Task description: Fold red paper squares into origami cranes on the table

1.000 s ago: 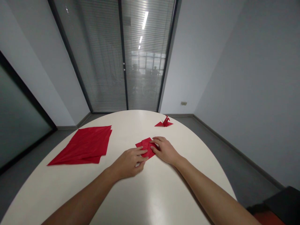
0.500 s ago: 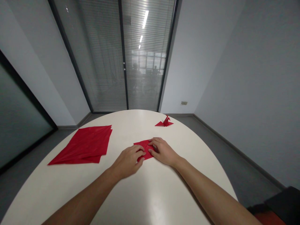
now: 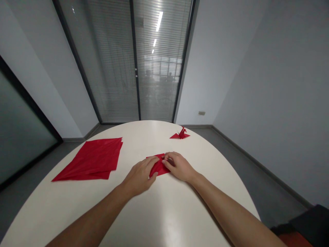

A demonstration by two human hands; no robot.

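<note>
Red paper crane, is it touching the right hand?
Apart. The head view shows white tabletop between the red paper crane and the right hand.

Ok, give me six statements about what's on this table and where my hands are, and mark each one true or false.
1. Your left hand is on the small red paper. True.
2. A red paper bird sits on the white table, farther away than your hands. True.
3. Your left hand is touching the paper bird. False: it is on the small red paper.
4. Your right hand is at the small red paper too. True.
5. The larger paper sheets are blue. False: they are red.
6. The far edge of the table is straight. False: it is curved.
</note>
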